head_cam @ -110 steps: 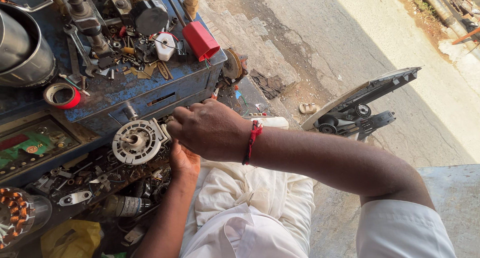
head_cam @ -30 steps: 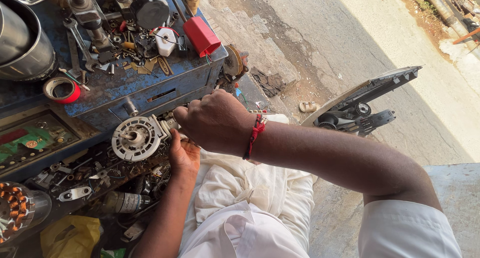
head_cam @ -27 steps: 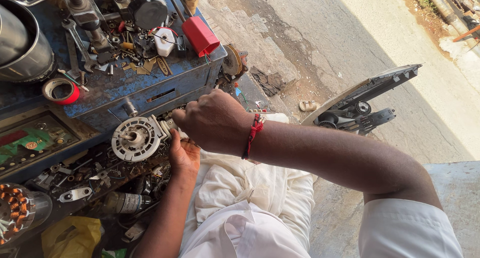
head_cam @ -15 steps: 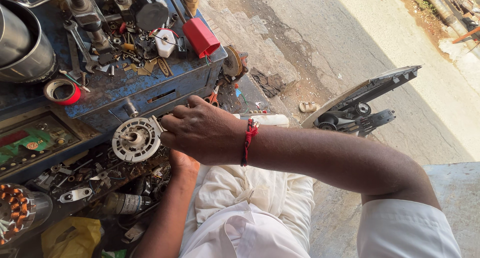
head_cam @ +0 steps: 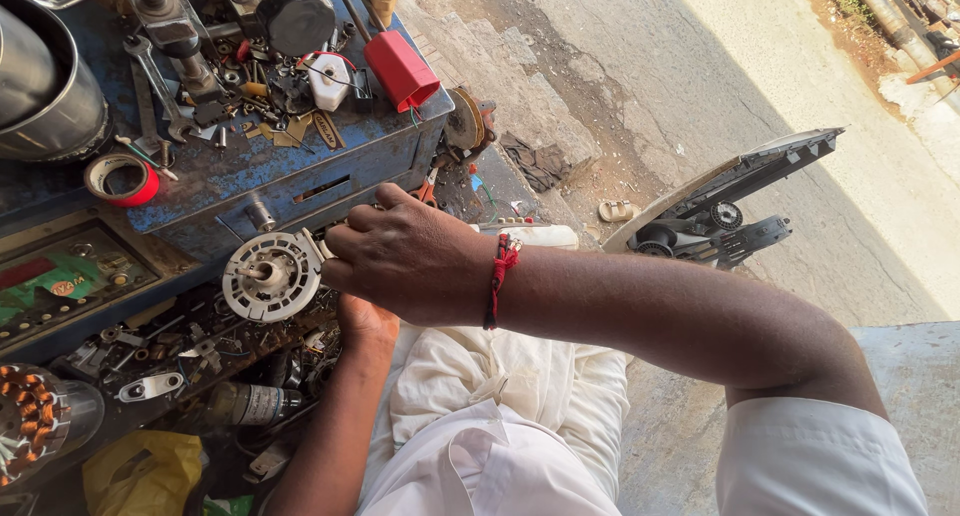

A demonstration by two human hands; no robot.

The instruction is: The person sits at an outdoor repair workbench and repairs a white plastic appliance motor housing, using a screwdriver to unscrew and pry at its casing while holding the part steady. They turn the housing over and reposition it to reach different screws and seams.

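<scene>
The blue metal workbench (head_cam: 250,176) fills the upper left, its top strewn with spanners, screws, a red plastic cap (head_cam: 402,69) and a roll of red tape (head_cam: 122,180), with a steel pot (head_cam: 45,86) at the far left edge. Just in front of its drawer face, over a lower shelf of scrap parts, sits the round white motor end cover (head_cam: 268,274), a slotted disc with a short shaft stub at its centre. It looks like cast metal: stiff, fairly weighty for its size, unlikely to bend, though the thin ribs between the slots could chip; the rim is the sound place to take hold, not the stub. Its flat face is turned up toward the camera and slightly left, so the shaft axis points roughly at the viewer rather than along the bench. The right hand (head_cam: 410,261), with a red thread at the wrist, is curled closed at the disc's right rim, apparently pinching it, though the fingertips are hidden. The left hand (head_cam: 365,321) lies beneath, mostly covered; I cannot tell its grip.
</scene>
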